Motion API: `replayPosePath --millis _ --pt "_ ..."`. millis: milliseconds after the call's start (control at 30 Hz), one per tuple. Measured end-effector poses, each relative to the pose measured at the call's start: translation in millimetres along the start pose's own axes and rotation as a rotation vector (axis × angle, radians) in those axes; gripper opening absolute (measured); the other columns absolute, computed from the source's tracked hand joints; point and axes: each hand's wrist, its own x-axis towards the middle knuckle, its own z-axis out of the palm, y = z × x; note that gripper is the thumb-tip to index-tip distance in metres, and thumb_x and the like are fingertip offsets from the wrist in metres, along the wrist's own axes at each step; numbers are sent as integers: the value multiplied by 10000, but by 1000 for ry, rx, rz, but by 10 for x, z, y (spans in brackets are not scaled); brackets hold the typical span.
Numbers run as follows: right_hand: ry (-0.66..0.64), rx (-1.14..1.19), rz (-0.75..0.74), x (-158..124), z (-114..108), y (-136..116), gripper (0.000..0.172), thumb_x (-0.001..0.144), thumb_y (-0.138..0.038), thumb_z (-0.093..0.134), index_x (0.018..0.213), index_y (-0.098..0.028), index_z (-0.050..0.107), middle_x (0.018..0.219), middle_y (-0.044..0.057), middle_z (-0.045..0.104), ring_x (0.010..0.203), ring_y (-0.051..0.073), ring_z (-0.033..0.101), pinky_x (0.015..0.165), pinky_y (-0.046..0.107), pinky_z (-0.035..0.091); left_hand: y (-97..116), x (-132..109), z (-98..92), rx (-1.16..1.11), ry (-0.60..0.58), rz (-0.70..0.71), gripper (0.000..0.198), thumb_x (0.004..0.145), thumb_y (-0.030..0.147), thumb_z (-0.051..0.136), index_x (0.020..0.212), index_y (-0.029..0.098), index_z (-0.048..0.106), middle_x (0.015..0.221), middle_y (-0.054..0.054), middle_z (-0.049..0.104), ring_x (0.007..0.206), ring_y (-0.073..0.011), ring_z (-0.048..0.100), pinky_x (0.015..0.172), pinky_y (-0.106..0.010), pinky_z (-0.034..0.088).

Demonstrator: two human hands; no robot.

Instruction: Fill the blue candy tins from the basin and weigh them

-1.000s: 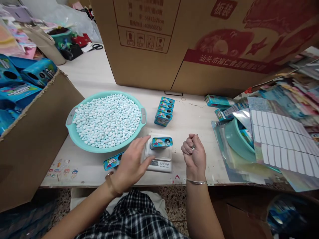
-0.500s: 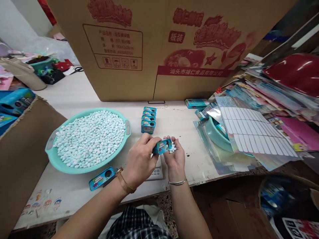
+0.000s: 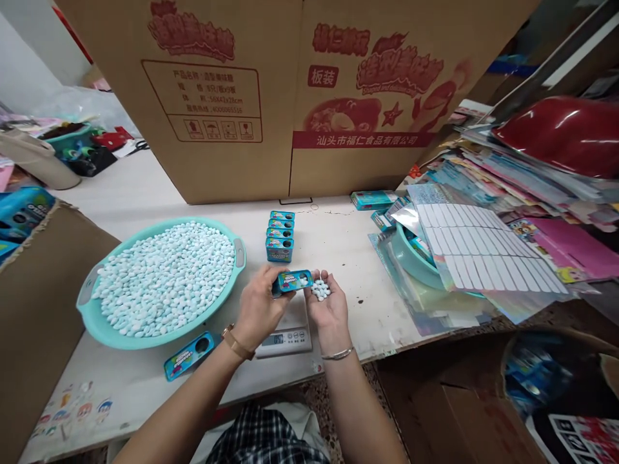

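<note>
My left hand grips a small blue candy box that lies tilted, its round hole toward my other palm. My right hand is cupped palm up beside the box's end, with a small heap of white candies in it. Under and in front of the hands sits a white digital scale, partly covered by my left hand. Several matching blue boxes stand in a row just beyond. Left of my wrist lies another blue box with a dark round hole.
A turquoise basin full of pale candies stands on the left, beside an open carton. One large cardboard box blocks the back. On the right are a second turquoise basin, label sheets and stacked papers.
My left hand has drawn the box slightly left and levelled it. More candies now show in my right palm, and the scale's display has come into view. The camera view has shifted slightly.
</note>
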Motion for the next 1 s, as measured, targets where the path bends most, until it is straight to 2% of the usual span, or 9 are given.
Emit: replayPosePath --millis 167,267,367,467,533,600,700,867,1000 --pt "-48 26 7 -66 -248 -218 329 896 -395 589 661 -192 481 541 -80 439 374 33 337 327 138 284 -320 -96 181 -235 77 -198 376 710 255 765 1059 202 636 1016 -44 698 940 -212 649 876 -361 508" --pt "-105 -206 0 -174 -444 -291 317 817 -429 687 711 -190 508 545 -99 385 370 22 252 320 136 208 -437 -149 237 -270 49 -277 386 714 256 753 1076 191 632 990 -48 707 896 -212 660 853 -379 524" --pt "-138 -562 -19 -338 -592 -223 290 806 -460 682 850 -196 572 551 -105 369 375 23 205 342 147 156 -455 -196 180 -220 -3 -252 460 739 251 729 1174 188 592 1102 -82 689 1021 -246 645 928 -435 505" --pt "-229 -1079 -120 -506 -623 -29 272 862 -474 591 922 -209 604 576 -66 457 434 65 360 403 177 252 -369 -288 -13 -215 11 -183 674 754 246 728 1364 194 447 1367 -140 551 1267 -280 519 1049 -480 434" --pt "-330 -1487 -255 -581 -564 131 269 913 -450 507 1005 -220 612 696 -5 597 594 133 540 536 228 384 -265 -384 -201 -257 122 -149 698 805 252 691 1425 218 373 1446 -136 473 1332 -262 459 1078 -459 422" --pt "-422 -1871 -355 -604 -466 285 290 956 -401 419 1114 -221 583 835 53 679 732 201 625 647 285 422 -159 -496 -408 -301 264 -137 638 844 242 656 1421 246 383 1429 -111 488 1316 -238 478 1076 -430 439" --pt "-497 -2283 -359 -550 -332 468 304 984 -334 333 1143 -182 542 852 118 704 726 249 659 623 306 407 -70 -684 -672 -362 406 -164 592 834 217 672 1379 261 445 1341 -84 552 1251 -227 537 1055 -410 472" --pt "-535 -2531 -361 -448 -256 614 234 980 -268 338 1054 -153 528 895 171 698 749 266 674 608 306 414 -134 -1023 -815 -432 442 -326 539 826 234 683 1332 267 501 1282 -68 595 1209 -234 571 1029 -408 500" --pt "-485 -2328 -302 -457 -267 468 151 949 -287 439 947 -182 548 789 111 675 682 220 629 621 301 411 -202 -1210 -787 -453 422 -406 511 832 268 681 1316 270 515 1273 -62 613 1162 -234 603 1010 -409 515"
